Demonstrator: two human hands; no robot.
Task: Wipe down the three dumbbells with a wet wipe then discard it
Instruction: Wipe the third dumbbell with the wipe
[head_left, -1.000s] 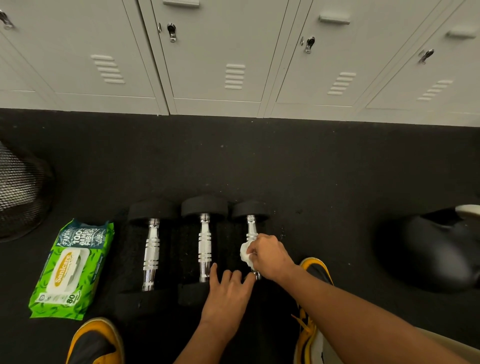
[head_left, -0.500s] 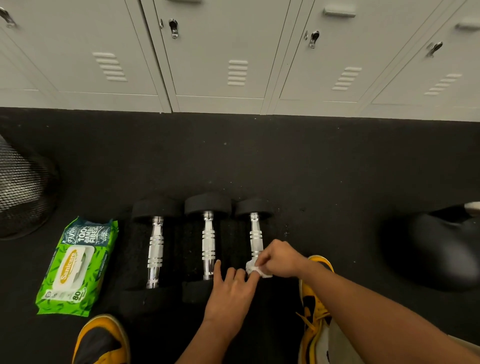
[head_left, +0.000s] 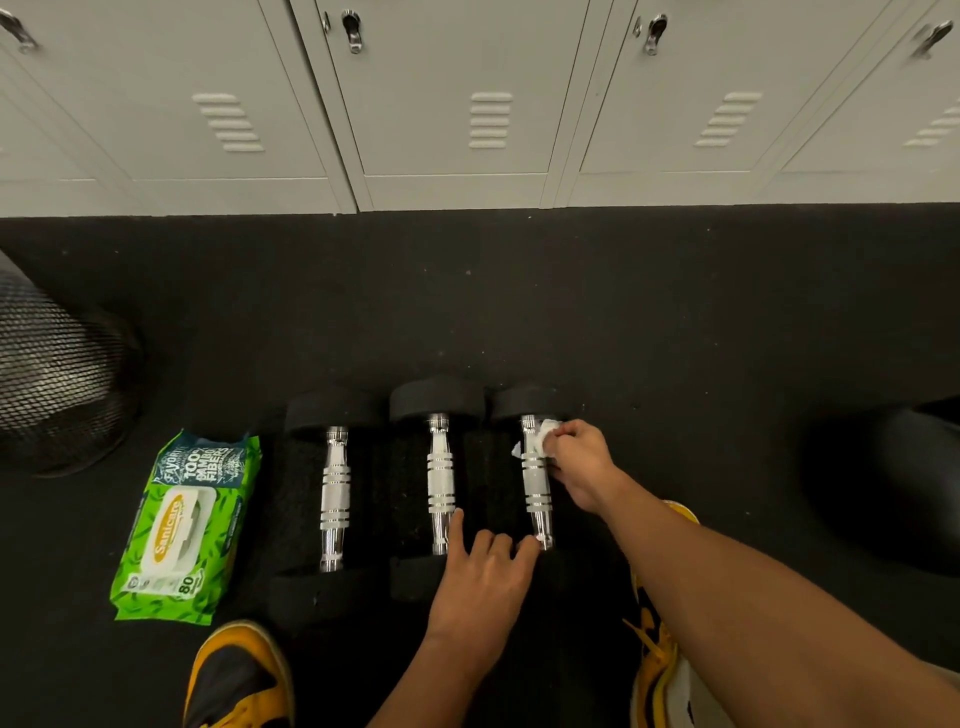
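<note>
The right hand (head_left: 576, 462) was closed on the wet wipe (head_left: 543, 439) at the far end of the right dumbbell (head_left: 535, 483), whose handle ran toward the person, where the open left hand (head_left: 480, 577) steadied it on the floor.

Bare forearms — yellow-and-black sneakers (head_left: 236, 675), light trouser leg (head_left: 930, 686).

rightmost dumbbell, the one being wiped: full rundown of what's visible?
The rightmost dumbbell lies flat on the black floor, handle pointing toward the lockers, last in a row of three. Its handle looks like polished chrome with grooved bands; the far head is black and matte, the near head hidden under the left hand, which rests there. The right hand presses a crumpled white wet wipe against the handle's far end.
</note>
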